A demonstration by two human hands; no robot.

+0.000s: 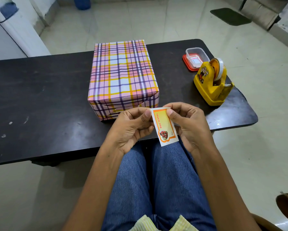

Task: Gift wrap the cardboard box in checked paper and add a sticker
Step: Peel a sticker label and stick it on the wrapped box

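The box [122,75] stands in the middle of the dark table [39,97], fully covered in pink, yellow and purple checked paper, its folded end facing me. Just in front of it, over the table's near edge, both hands hold a yellow and orange "Best Wishes" sticker [164,126] on its white backing. My left hand [131,129] pinches the sticker's upper left edge between thumb and fingers. My right hand [188,124] pinches its upper right corner, where the backing looks slightly lifted.
A yellow tape dispenser [212,82] sits on the table to the right of the box. Behind it is a small clear plastic container [196,58] of stickers resting on its red lid. My legs in blue jeans are under the table edge.
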